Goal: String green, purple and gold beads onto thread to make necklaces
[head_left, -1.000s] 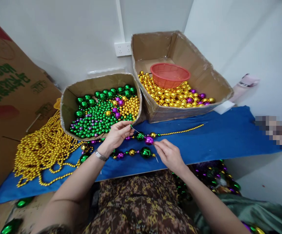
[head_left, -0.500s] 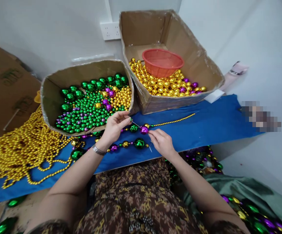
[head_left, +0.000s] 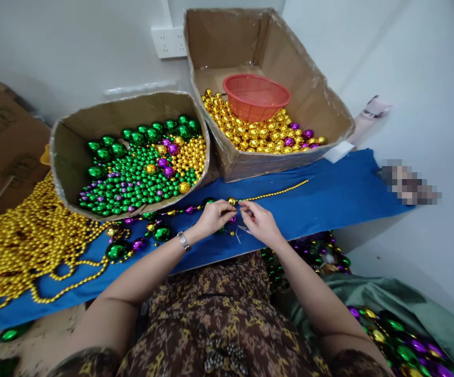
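Note:
My left hand (head_left: 216, 217) is closed in a pinch above the blue cloth; what its fingertips hold is too small to make out. My right hand (head_left: 261, 224) faces it, fingers curled around a small tool with a red part and a pale metal tip (head_left: 244, 229). A gold bead (head_left: 231, 201) lies just beyond the fingertips, joined to a thin gold bead chain (head_left: 277, 193) running right. Below the hands a purple bead (head_left: 232, 220) is partly hidden. A strand of green, gold and purple beads (head_left: 190, 209) stretches left behind my left hand.
One cardboard box (head_left: 60, 173) holds green, gold and purple beads. Another box (head_left: 258, 163) contains gold beads and a red basket (head_left: 256, 97). Gold bead chains (head_left: 34, 235) are heaped at left on the blue cloth (head_left: 344, 183). More beads (head_left: 403, 335) lie at lower right.
My left hand has moved away from the left box, down and right to meet my right hand. The red and metal tool now shows in my right hand. The view has shifted slightly.

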Available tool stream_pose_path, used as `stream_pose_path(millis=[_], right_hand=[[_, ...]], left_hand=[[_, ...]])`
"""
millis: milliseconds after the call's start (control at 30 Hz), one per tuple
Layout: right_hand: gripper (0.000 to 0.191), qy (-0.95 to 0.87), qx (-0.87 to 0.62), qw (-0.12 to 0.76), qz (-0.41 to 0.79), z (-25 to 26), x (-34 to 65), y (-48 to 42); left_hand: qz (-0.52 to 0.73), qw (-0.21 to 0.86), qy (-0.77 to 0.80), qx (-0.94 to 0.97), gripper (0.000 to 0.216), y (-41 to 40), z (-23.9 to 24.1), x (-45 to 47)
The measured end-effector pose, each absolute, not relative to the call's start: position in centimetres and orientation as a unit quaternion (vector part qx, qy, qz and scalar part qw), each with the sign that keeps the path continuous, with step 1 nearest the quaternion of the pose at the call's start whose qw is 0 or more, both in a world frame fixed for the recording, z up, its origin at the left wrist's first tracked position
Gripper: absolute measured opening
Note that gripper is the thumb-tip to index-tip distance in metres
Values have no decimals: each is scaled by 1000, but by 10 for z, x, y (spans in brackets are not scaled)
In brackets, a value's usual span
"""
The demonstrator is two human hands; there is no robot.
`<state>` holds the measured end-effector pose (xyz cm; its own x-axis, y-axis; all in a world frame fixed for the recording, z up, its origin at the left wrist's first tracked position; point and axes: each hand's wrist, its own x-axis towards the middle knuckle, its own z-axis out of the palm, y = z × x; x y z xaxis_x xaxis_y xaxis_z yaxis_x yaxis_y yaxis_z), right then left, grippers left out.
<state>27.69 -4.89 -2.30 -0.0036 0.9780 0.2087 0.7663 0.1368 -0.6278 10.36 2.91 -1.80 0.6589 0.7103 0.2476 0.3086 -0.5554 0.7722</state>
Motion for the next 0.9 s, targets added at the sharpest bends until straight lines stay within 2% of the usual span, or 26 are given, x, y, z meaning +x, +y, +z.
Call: stream_pose_path(millis=[133,400,700,900], right_hand=[[25,-698,-578,386,175,-18,274,-49],[22,-607,-618,488,106,-16,279,-40],[32,-377,-637,646,185,-18,321,-32],[32,-254,-682,661,183,-30,352,-22]], left_hand=[[248,353,297,851,12,30,-26,109],[197,393,312,842,15,38,-28,120],[138,326,298,887,14,47,-28,125],[144,335,278,889,12,48,-21,125]])
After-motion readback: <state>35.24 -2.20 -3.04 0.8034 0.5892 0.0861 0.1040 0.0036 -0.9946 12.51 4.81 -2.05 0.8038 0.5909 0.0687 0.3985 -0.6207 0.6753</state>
